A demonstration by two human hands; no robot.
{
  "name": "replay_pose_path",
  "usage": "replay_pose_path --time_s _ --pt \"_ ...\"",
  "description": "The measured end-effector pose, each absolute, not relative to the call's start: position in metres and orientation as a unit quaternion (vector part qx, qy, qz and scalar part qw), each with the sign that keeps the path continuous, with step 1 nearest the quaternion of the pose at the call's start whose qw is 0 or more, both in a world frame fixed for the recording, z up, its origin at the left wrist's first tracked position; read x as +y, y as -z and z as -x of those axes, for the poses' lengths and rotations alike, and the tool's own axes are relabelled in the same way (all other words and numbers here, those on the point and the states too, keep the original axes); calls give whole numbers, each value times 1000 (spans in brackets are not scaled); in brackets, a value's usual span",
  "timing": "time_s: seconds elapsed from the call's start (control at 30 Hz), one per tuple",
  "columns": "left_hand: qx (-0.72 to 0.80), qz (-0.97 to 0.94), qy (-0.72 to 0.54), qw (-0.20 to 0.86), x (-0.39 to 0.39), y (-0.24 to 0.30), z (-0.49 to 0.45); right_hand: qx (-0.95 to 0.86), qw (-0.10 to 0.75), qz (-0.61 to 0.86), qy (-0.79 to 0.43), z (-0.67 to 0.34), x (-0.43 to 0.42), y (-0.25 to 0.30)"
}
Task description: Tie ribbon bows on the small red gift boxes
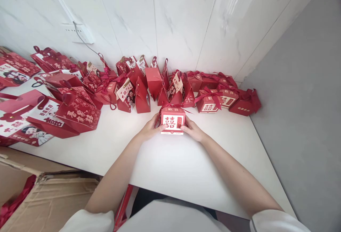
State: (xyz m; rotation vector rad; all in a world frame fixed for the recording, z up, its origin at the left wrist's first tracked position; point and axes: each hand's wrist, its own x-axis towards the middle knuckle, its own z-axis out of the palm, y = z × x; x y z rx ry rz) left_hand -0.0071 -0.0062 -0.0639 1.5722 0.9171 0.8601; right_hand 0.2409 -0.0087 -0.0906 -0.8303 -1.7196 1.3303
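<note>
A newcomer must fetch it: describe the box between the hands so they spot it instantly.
On the white table, red gift boxes and bags line the wall. One box sits before them, gripped by left hand and right hand. It alone stands clear of the row, its front bearing a large red character.

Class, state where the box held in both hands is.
Head view, centre: the box is on the table between left hand and right hand, just before the row of red boxes.
</note>
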Motion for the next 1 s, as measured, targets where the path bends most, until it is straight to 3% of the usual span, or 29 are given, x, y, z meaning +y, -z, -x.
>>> replay_pose_path --time_s 1.0 --pt "411 -686 -339 495 -9 60 8 -679 396 324 -527 -241 -8 92"
